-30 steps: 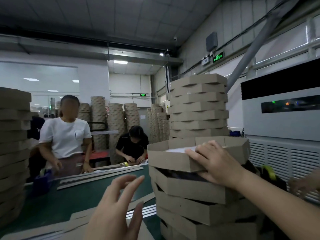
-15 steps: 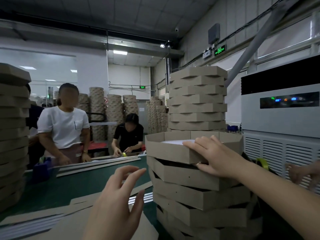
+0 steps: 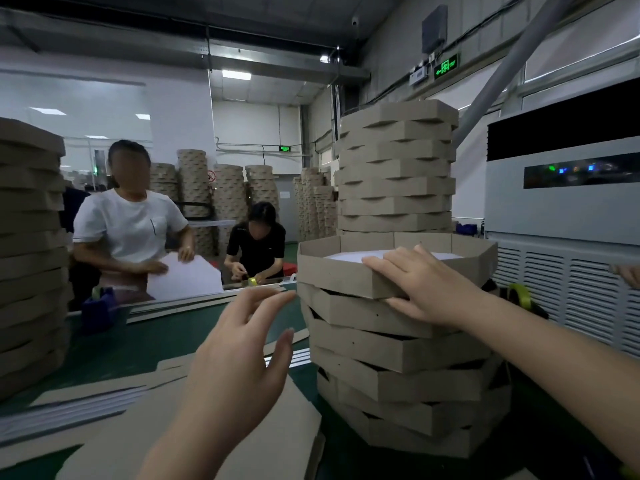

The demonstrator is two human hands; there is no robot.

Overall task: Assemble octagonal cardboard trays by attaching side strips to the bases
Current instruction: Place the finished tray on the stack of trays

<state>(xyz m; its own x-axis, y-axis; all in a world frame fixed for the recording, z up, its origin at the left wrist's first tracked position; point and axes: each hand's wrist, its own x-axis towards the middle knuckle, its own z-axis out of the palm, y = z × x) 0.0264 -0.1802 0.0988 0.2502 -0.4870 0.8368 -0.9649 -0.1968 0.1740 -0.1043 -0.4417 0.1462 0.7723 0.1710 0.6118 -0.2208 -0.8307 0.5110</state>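
A stack of several brown octagonal cardboard trays (image 3: 398, 355) stands on the green table right of centre. The top tray (image 3: 332, 275) has a white inside. My right hand (image 3: 426, 285) grips its near rim, fingers over the edge and thumb under the wall. My left hand (image 3: 239, 358) hovers open in mid-air just left of the stack, fingers spread, touching nothing. Flat cardboard strips and bases (image 3: 114, 396) lie on the table below my left hand.
A taller tray stack (image 3: 394, 168) rises behind the near one, another (image 3: 31, 258) stands at the left edge. Two people (image 3: 131, 233) work across the green table (image 3: 145, 337); one holds a white sheet. A grey machine (image 3: 561, 244) fills the right.
My left hand has lifted slightly toward the stack. My right hand stays on the top tray's rim. The person in white picked up a white sheet.
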